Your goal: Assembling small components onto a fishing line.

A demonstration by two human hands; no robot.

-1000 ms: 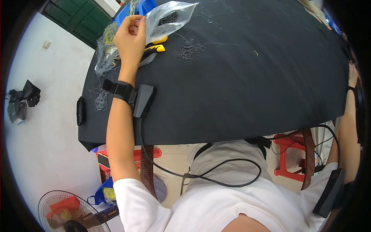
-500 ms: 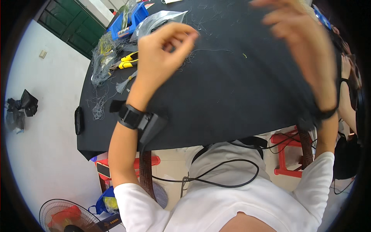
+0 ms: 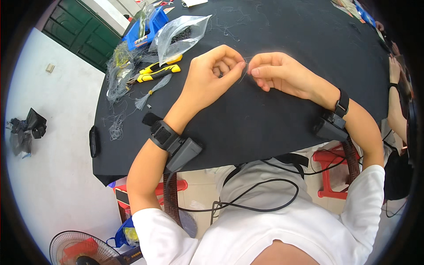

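Observation:
Above the black-covered table, my left hand (image 3: 207,76) is closed in a pinch, thumb against forefinger, on a thin grey thread (image 3: 243,77). A short length of it hangs below the fingertips. Close beside it, my right hand (image 3: 285,76) also has thumb and forefinger together, at the thread's other side; the fine strand spans the small gap between the hands. Left of my left hand lie yellow-and-black pliers (image 3: 160,74) and a tied bundle of grey threads (image 3: 153,92). A clear plastic bag (image 3: 194,28) with small dark pieces lies beyond them.
A tangle of grey thread (image 3: 118,73) and a blue bin (image 3: 154,24) are at the table's far left. A black cable (image 3: 247,209) loops across my lap. Another person's arm (image 3: 394,95) reaches in at the right edge. A fan (image 3: 81,247) stands at lower left.
My right hand has come down and left from the far right to meet the left hand. My left hand has shifted to the right and slightly away from me.

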